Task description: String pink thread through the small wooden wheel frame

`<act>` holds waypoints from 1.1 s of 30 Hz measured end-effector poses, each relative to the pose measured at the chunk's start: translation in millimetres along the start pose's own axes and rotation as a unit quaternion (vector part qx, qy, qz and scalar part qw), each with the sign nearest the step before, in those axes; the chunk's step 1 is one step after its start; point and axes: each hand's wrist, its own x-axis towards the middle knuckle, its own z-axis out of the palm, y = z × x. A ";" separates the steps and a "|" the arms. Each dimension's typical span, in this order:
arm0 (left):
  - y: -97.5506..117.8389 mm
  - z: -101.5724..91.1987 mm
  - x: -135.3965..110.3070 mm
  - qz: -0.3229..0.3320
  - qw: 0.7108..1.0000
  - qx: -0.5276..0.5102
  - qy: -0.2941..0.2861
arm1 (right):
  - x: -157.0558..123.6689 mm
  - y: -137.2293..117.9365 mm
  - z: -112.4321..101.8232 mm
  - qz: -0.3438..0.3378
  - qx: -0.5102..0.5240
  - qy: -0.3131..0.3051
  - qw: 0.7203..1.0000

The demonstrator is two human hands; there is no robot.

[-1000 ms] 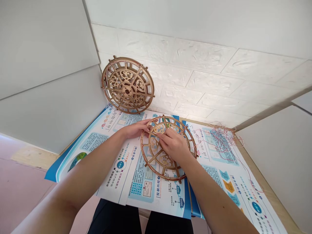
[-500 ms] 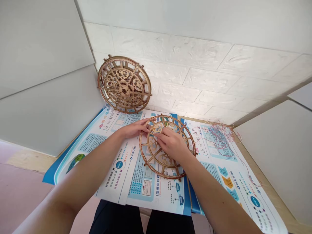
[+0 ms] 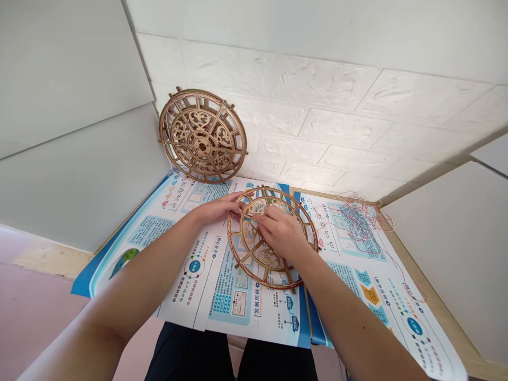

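A round bronze-coloured openwork wheel frame (image 3: 269, 257), with spokes and scroll ornaments, lies on the printed sheets in front of me. My left hand (image 3: 218, 209) is closed on its upper left rim, with the fingertips at the edge. Over the middle of the frame, my right hand (image 3: 281, 232) is closed in a pinch near the inner ring. What its fingertips hold is too small to make out. Thin red and white wire (image 3: 359, 217) lies in a loose tangle to the right, and strands reach toward the frame's right rim.
Several similar wheel frames (image 3: 202, 147) lean in a stack against the white brick-patterned wall (image 3: 337, 121) at the back left. Printed blue and white sheets (image 3: 190, 296) cover the table. Grey-white panels (image 3: 79, 180) stand at both sides.
Both hands stay almost in place on the frame. The right fingertips have shifted very slightly to the right. The view has moved a little.
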 end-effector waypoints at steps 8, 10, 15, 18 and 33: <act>0.4 0.5 -1.4 0.001 1.000 0.015 0.002 | 1.2 -0.2 -1.7 -0.019 0.022 -0.006 1.000; 0.3 0.7 -1.5 0.001 1.000 0.019 0.003 | 0.3 0.5 -1.1 -0.018 0.032 -0.021 0.999; 0.8 2.0 -1.3 0.013 0.999 0.044 0.000 | -1.9 0.6 0.5 -0.014 0.034 -0.044 0.998; 1.1 1.7 -0.8 0.019 0.997 0.080 -0.005 | -2.1 0.5 0.4 0.001 0.025 -0.032 0.999; 10.8 9.6 -2.7 0.035 0.986 0.165 0.014 | -2.9 -12.3 -3.5 0.065 0.254 -0.057 0.963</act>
